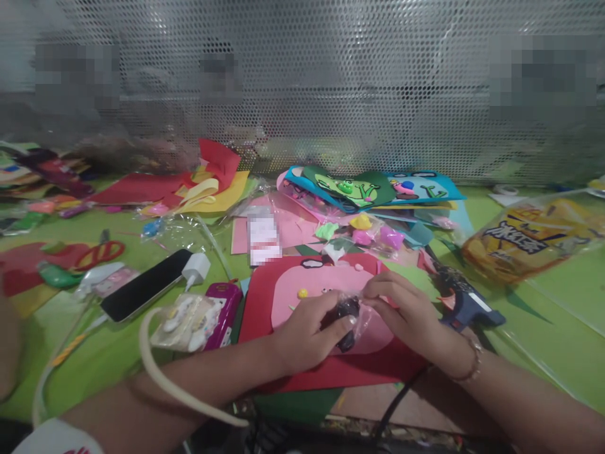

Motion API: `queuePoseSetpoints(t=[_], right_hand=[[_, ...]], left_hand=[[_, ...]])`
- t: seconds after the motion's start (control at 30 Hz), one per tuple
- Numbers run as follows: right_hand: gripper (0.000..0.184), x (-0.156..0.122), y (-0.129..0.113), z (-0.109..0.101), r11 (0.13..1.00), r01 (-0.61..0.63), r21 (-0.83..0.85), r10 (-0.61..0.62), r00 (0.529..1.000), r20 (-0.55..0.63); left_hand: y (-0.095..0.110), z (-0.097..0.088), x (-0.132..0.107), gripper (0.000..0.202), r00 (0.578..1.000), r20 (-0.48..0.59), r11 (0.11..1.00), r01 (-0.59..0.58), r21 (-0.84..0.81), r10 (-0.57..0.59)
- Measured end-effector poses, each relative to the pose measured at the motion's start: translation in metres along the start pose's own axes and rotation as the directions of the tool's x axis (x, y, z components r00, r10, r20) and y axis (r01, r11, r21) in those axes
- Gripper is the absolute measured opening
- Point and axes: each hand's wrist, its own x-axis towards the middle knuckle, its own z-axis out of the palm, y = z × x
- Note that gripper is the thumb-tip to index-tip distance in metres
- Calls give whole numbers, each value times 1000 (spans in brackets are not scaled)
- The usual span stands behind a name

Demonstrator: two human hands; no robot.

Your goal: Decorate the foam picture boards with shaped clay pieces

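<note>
Two bare hands work over a green tabletop (558,321). Far left, orange-red-handled scissors (98,251) lie by coloured sheets; next, a black-screened smartphone (146,285) with a white square plug (195,268) against its upper end, then a glossy magenta rectangular case (229,309). Centre: red flat sheet (259,296) bearing a pink rounded panel (283,285) with a small yellow ball (302,293) on it. Left hand (307,331) above the sheet, fingers and thumb curled round a black soft-looking lump (347,342); lump sits between the hands, partly covered by clear crinkled plastic film (365,318). Right hand (410,315), beaded bracelet (472,359) at wrist, fingertips narrow, pinching the film. Further right, a dark-blue pistol-shaped tool (466,304); far right, a yellow printed plastic bag (524,243).
</note>
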Motion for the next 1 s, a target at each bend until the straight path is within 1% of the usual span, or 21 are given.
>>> queuePoseSetpoints(t=[0.17,0.27,0.33,0.43,0.5,0.6,0.7,0.77,0.87,1.0], right_hand=[[9,-1,2,4,997,-79,3,79,995,53],[12,-1,4,7,993,-115,12,114,991,74],[14,-2,5,9,994,-109,13,107,989,101],[13,-3,7,8,996,-94,8,92,987,134],[12,-3,7,7,996,-86,-3,86,988,125],[12,-1,6,7,998,-61,-3,61,996,60],[14,1,4,8,998,-52,39,52,999,6],[15,1,3,10,994,-65,89,65,998,-1],[14,0,3,14,981,-109,162,110,994,4],[10,-1,2,16,964,-191,187,192,981,14]], left_hand=[[0,0,1,21,1000,16,999,-22,48,21],[-1,0,0,21,999,-31,994,-16,111,20],[-1,0,0,24,997,-71,993,9,121,0],[-1,-1,1,26,995,-90,994,60,87,-53],[-1,-1,3,25,991,-98,994,98,56,-92],[-1,-1,7,23,979,-133,987,158,-1,-157],[-2,-2,9,23,963,-163,977,207,-60,-214],[-3,-1,9,24,953,-176,968,232,-94,-246],[-4,0,8,26,938,-166,948,281,-150,-304],[-2,0,9,29,923,-183,935,309,-173,-339]])
